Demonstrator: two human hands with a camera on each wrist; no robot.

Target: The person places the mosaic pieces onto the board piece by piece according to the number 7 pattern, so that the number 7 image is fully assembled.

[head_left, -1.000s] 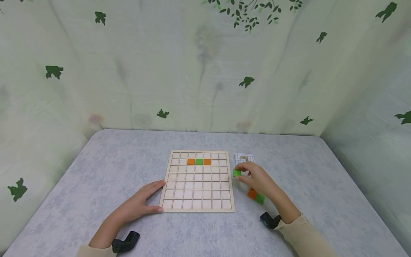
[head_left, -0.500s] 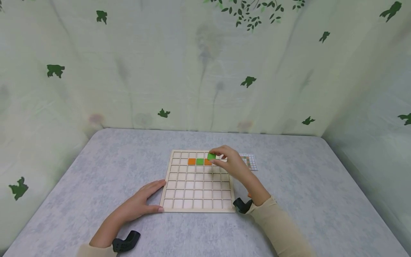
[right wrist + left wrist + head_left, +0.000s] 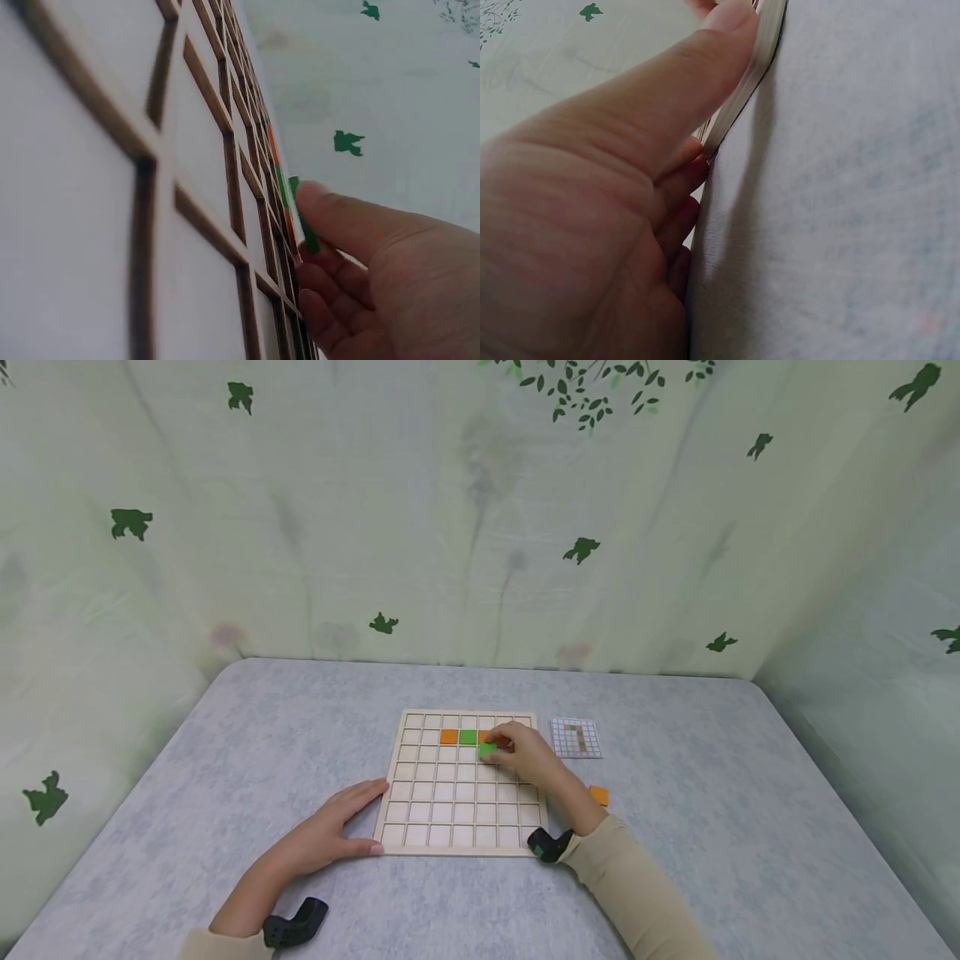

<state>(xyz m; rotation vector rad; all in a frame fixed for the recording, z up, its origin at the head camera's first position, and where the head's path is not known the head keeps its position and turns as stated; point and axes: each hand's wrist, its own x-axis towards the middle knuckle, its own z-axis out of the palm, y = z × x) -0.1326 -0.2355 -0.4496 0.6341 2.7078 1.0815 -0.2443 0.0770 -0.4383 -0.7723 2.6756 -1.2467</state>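
Observation:
A pale wooden grid board (image 3: 465,852) lies flat on the table. My left hand (image 3: 322,833) rests against its left edge, thumb at the near corner, fingers extended. Over the board, my right hand (image 3: 525,756) pinches a green square tile (image 3: 487,751) between thumb and fingertips. That tile is just below the right end of a short row: an orange tile (image 3: 448,737), a green tile (image 3: 468,737) and another orange tile (image 3: 482,737), partly covered by the fingers. In the right wrist view the held tile (image 3: 309,232) stands tilted close to the board; whether it touches is unclear.
Right of the board lies a small card (image 3: 576,738) with a printed grid and coloured squares. A loose orange tile (image 3: 598,796) shows beside the right forearm, which covers part of the table. A patterned curtain (image 3: 480,527) surrounds the table (image 3: 300,718).
My right hand has carried the green tile from beside the card leftward over the board, then lower and nearer, below the right orange tile. The left hand has stayed at the board's edge.

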